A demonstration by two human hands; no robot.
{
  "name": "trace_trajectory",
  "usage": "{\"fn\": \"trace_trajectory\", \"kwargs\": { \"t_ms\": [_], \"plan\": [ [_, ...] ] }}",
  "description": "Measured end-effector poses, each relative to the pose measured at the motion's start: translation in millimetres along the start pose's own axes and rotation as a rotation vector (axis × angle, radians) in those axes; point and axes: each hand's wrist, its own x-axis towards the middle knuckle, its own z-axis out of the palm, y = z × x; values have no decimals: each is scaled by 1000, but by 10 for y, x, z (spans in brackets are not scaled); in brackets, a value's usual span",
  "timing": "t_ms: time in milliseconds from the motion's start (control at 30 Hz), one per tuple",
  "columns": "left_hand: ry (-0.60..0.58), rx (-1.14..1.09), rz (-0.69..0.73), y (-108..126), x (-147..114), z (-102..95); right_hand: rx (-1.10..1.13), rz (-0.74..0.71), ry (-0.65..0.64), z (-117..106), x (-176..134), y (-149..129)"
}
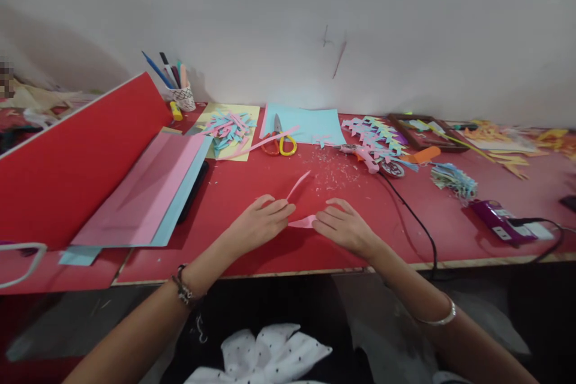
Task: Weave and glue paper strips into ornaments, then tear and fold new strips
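Observation:
Just above the front part of the red table, my left hand is closed on a narrow pink paper strip, one end of which sticks up past my fingers. My right hand pinches another part of pink paper that spans the gap between the two hands. Whether both parts belong to one strip is hidden by my left fingers. Beyond the hands lie scissors with red and yellow handles, and a pink glue gun with its cord running to the table's front edge.
Pink and blue sheets lean by a red board at left. A pen cup stands at the wall. Cut strips are piled on yellow paper. Folded paper chains, a dark tray and a purple power box occupy the right.

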Motion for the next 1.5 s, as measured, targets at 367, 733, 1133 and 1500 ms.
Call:
{"fn": "trace_trajectory", "kwargs": {
  "t_ms": [367,733,1133,1500],
  "plan": [
    [-162,105,-209,0,-394,-122,1,543,-192,170,-265,65],
    [-119,-60,-431,206,-338,-18,467,484,-208,376,394,-570],
    [-4,-382,-615,145,-595,-12,487,394,-195,435,487,-489],
    [-57,-430,-806,136,-606,-45,425,334,-309,483,548,-410]
  ]
}}
